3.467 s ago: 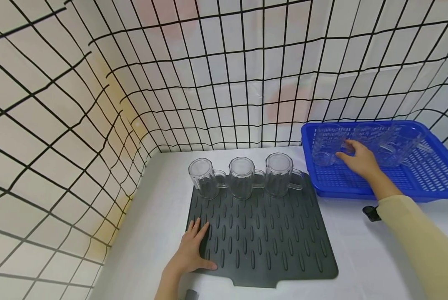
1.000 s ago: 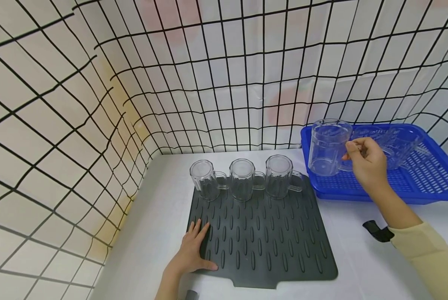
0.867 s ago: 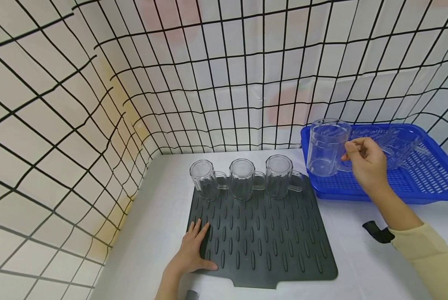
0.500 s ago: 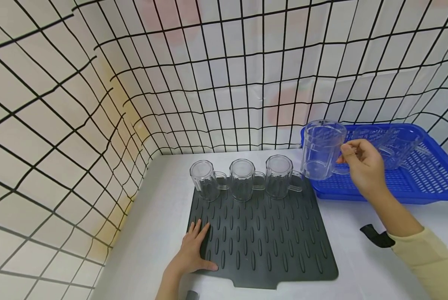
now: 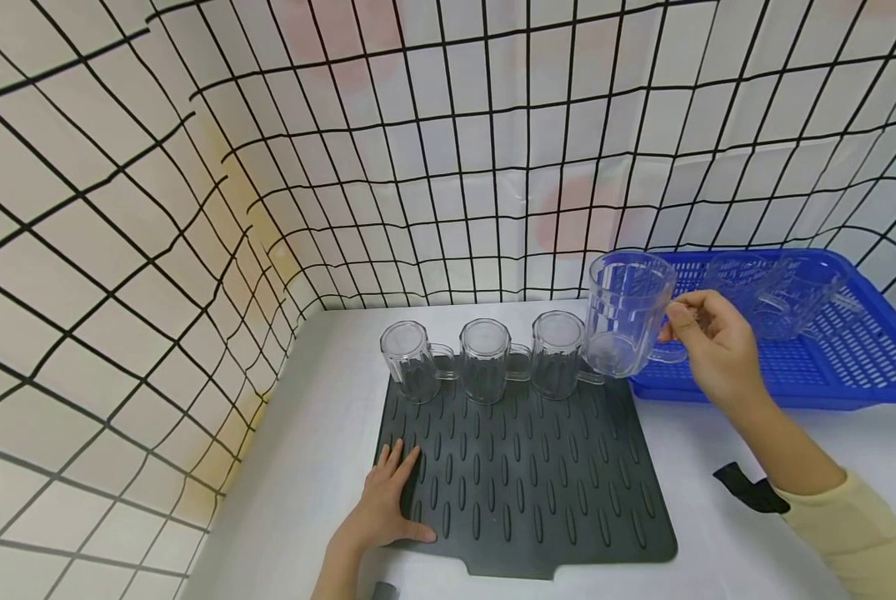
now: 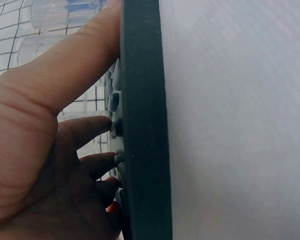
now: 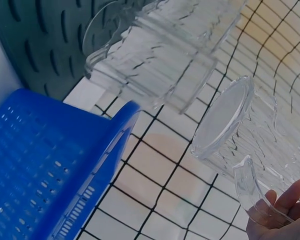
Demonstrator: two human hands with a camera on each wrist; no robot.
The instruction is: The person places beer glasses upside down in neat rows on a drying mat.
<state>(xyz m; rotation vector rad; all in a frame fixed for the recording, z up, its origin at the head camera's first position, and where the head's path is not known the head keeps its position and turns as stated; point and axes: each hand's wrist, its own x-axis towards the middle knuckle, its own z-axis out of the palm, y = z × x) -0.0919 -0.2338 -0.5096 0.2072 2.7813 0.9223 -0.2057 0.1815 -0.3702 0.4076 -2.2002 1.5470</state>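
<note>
Looks partway done, with three mugs and spread left grip on mat, fourth mug in right grip, more glasses left in basket.

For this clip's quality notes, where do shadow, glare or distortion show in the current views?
Head: soft, even light; the black grid has bent lines, whether from lens or wire unclear. Left wrist: the thumb is lit, the fingers darkly shaded. Right wrist: slightly hazy, with pale highlights edging the held mug.
</note>
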